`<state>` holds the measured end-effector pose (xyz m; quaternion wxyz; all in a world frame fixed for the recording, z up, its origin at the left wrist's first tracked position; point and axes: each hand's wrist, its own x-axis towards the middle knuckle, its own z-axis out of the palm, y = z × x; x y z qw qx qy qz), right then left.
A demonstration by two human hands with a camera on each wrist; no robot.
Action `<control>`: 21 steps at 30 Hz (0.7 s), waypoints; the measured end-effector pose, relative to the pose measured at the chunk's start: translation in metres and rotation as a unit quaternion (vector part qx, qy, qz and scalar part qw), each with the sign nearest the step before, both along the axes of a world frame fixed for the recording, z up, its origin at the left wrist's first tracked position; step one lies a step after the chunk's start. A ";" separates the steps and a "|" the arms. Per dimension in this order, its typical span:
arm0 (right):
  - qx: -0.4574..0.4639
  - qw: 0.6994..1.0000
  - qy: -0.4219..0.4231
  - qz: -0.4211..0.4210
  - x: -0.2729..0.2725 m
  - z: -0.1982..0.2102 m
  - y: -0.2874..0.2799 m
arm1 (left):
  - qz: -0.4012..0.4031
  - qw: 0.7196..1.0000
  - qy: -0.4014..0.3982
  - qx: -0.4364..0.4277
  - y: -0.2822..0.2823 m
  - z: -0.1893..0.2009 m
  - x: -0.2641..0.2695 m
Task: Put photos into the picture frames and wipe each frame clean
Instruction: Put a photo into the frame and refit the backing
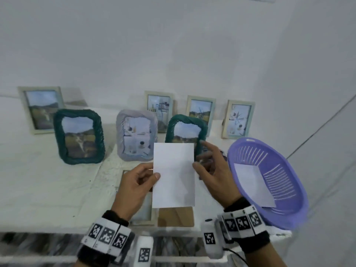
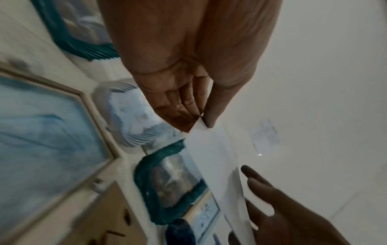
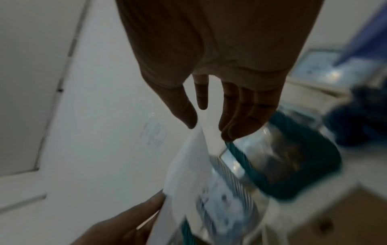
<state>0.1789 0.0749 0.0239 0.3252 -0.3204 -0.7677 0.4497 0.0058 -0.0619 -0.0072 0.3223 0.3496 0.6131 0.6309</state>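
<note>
A white photo (image 1: pixel 174 175), blank side toward me, is held upright above the table. My left hand (image 1: pixel 154 175) pinches its left edge between thumb and fingers; the left wrist view shows the pinch on the photo (image 2: pixel 215 149). My right hand (image 1: pixel 200 160) is at the right edge with fingers spread. Its thumb tip (image 3: pixel 191 124) touches the photo (image 3: pixel 188 165) while the other fingers stay off it. Under my hands a pale frame (image 1: pixel 143 212) lies flat, largely hidden, beside a brown backing board (image 1: pixel 175 216).
A purple basket (image 1: pixel 285 207) at the right holds another white photo (image 1: pixel 252 184). Two green woven frames (image 1: pixel 80 136) (image 1: pixel 171 128), a lilac frame (image 1: pixel 136 134) and several pale frames (image 1: pixel 41 108) stand with pictures toward the wall. A dark blue cloth-like thing (image 3: pixel 356 126) lies behind my right hand.
</note>
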 end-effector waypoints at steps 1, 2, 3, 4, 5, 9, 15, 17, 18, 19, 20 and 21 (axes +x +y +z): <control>-0.042 0.999 -0.003 0.011 -0.007 -0.013 -0.011 | 0.012 1.000 -0.011 -0.010 -0.006 -0.007 -0.011; -0.077 0.997 -0.005 0.022 -0.014 -0.024 -0.024 | 0.020 0.999 -0.015 -0.021 -0.012 -0.013 -0.021; -0.095 0.995 -0.001 0.030 -0.021 -0.034 -0.035 | 0.024 0.999 -0.016 -0.033 -0.017 -0.020 -0.030; -0.098 0.995 0.002 0.032 -0.027 -0.045 -0.046 | 0.024 0.999 -0.012 -0.045 -0.023 -0.027 -0.039; -0.093 0.995 0.001 0.027 -0.033 -0.054 -0.055 | 0.020 0.998 -0.006 -0.057 -0.027 -0.033 -0.045; -0.109 0.994 -0.025 -0.007 -0.050 -0.079 -0.075 | 0.033 0.977 0.159 -0.136 -0.047 -0.061 -0.069; -0.029 0.986 -0.161 -0.034 -0.067 -0.090 -0.081 | 0.025 0.940 0.307 -0.144 -0.070 -0.096 -0.100; 0.001 0.977 -0.212 -0.027 -0.074 -0.090 -0.083 | 0.014 0.938 0.319 -0.137 -0.073 -0.103 -0.106; 0.016 0.971 -0.237 -0.024 -0.077 -0.089 -0.086 | 0.007 0.936 0.326 -0.136 -0.074 -0.107 -0.108; 0.034 0.965 -0.258 -0.021 -0.080 -0.087 -0.090 | -0.001 0.933 0.333 -0.137 -0.075 -0.110 -0.110; 0.053 0.962 -0.268 -0.018 -0.084 -0.084 -0.093 | -0.008 0.930 0.341 -0.140 -0.075 -0.113 -0.111; 0.067 0.961 -0.269 -0.016 -0.087 -0.084 -0.096 | -0.013 0.926 0.349 -0.140 -0.076 -0.116 -0.113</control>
